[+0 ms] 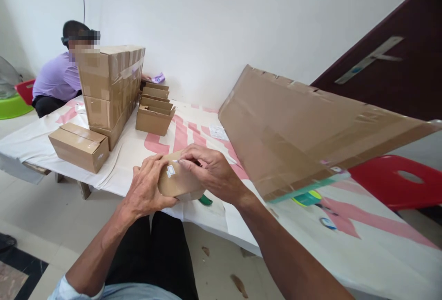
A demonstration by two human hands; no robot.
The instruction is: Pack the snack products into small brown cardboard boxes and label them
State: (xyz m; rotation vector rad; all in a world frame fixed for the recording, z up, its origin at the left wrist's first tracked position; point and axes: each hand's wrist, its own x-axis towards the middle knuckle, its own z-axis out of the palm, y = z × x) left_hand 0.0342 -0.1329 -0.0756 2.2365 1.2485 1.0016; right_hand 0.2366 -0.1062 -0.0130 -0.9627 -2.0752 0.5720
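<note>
Above the table's front edge, my left hand grips a small tan cardboard box, fingers over the top and thumb beneath. Much of the box is covered by my hands. On its facing side sits a small white label with a dark frame. My right hand is closed in a pinch at the box's upper part, fingertips just right of the label. A tiny white bit shows by those fingertips, too small to name. Below the box, a green object lies partly hidden on the table.
Stacked taped cartons stand at left, with one closed carton before them. Several open boxes sit beside the stack. A large cardboard sheet leans at right near a red chair. Behind the stack, a person in purple crouches.
</note>
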